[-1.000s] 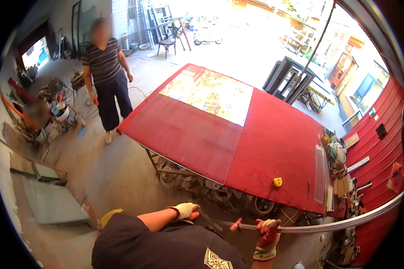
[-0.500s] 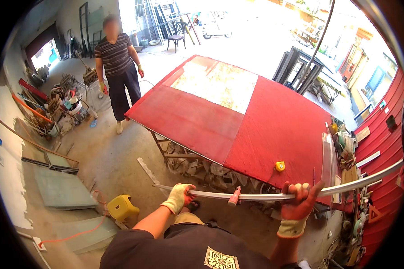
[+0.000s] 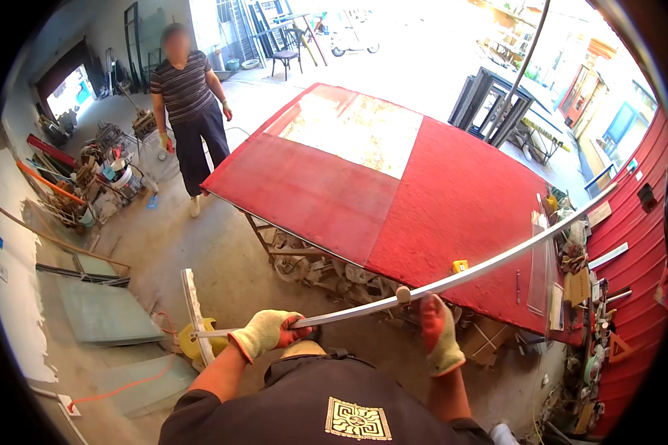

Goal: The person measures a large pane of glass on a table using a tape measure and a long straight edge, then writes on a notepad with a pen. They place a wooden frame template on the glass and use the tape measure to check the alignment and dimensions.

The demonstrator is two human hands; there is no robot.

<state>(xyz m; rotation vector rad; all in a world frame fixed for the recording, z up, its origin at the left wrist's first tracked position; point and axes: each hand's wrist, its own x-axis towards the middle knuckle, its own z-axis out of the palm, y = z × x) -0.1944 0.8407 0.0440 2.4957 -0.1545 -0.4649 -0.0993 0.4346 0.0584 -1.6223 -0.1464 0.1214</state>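
I hold a long silver metal strip (image 3: 497,262) in front of my chest, running from lower left up to the right over the corner of the red-covered table (image 3: 453,200). My left hand (image 3: 263,331), in a yellow-green glove, grips the strip near its left end. My right hand (image 3: 440,335), in a red-palmed glove, grips it near the middle, just under a small knob on the strip. A short pale bar (image 3: 195,315) hangs at the strip's left end, pointing across it.
A person (image 3: 188,104) in a striped top stands at the table's far left corner. A small yellow block (image 3: 459,266) lies near the table's front edge. Glass sheets (image 3: 100,315) lie on the floor at left, scrap and tools beyond. Clutter lines the red wall at right.
The strip has tilted, its right end rising over the table and its left end dropping. Both hands have moved toward the middle of the view. The other person stays in place.
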